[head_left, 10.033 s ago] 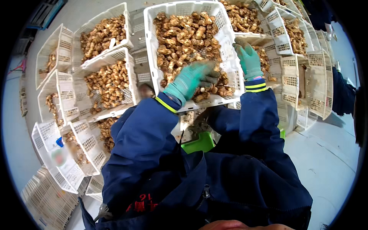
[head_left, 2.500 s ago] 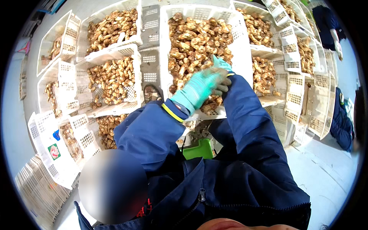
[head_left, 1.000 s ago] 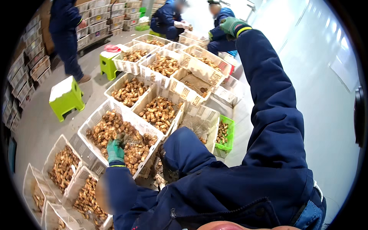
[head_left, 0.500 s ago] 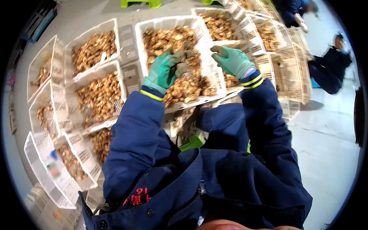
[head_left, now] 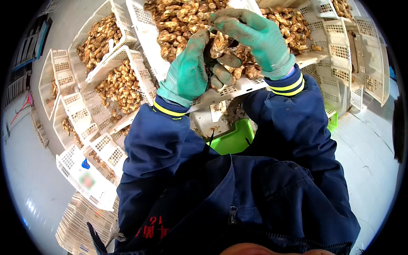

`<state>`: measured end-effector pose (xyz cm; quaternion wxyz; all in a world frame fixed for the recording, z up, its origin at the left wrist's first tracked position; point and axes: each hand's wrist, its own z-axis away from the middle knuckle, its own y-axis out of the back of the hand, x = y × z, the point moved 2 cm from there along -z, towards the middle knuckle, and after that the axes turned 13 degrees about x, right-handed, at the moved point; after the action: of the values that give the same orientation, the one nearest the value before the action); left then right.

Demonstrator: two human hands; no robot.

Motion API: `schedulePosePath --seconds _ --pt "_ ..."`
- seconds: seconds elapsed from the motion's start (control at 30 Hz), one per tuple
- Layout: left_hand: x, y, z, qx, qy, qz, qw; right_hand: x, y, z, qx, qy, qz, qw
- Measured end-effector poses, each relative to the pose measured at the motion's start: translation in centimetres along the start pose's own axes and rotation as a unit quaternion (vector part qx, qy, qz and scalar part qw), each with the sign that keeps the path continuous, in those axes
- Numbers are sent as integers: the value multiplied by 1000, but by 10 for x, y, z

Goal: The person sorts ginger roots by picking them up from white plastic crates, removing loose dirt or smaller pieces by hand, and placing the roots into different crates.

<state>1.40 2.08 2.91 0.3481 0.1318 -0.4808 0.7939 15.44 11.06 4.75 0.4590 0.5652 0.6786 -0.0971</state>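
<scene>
Both hands wear green gloves with dirt-darkened grey fingers. My left hand (head_left: pixel 187 70) is closed around a brown, lumpy mushroom-like piece (head_left: pixel 220 45), held upright over the near edge of a white crate (head_left: pixel 146 36). Its thumb lies along one side and its curled fingers support it from below. My right hand (head_left: pixel 257 40) arches in from the right. Its thumb and forefinger come together just above the piece, close to my left thumb; what they pinch, if anything, is hidden. Many similar brown pieces (head_left: pixel 185 19) fill the crate beneath my hands.
More white crates of brown pieces (head_left: pixel 121 87) stand at the left, others (head_left: pixel 291 29) at the right. Stacked crates (head_left: pixel 87 223) sit at the lower left. A green plastic stool (head_left: pixel 233 138) shows between my legs. A blue item (head_left: pixel 85 164) lies on a left crate.
My hands, apart half a second ago, now meet over the piece. My view has shifted closer, so the crates appear larger and higher in the picture.
</scene>
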Motion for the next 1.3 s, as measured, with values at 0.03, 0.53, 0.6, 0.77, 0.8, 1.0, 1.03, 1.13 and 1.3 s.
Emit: schedulePosePath --seconds 0.03,0.53,0.6,0.77,0.8,1.0,1.03,1.13,1.3 --pt "-3 -6 -5 32 14 -7 999 -1 2 4 -5 34 114 993" --pt "-30 30 -22 74 -84 -115 987 8 -11 30 64 -142 -154 976" --pt "-20 28 -17 123 -84 -193 970 9 -14 30 88 -284 -212 931" --pt "33 42 -17 161 -127 -187 961 28 37 16 46 -37 225 972" --pt "46 37 -9 240 -200 -225 923 32 58 16 59 -128 166 976" --pt "67 54 4 190 -257 -126 939 124 211 134 -54 -500 316 805" --pt "64 53 -4 173 -249 -118 946 130 232 173 -207 -503 456 705" --pt "73 54 11 178 -260 -98 944 106 226 226 -413 -521 481 571" --pt "74 45 21 241 -222 -9 945 57 171 112 -218 -337 496 770"
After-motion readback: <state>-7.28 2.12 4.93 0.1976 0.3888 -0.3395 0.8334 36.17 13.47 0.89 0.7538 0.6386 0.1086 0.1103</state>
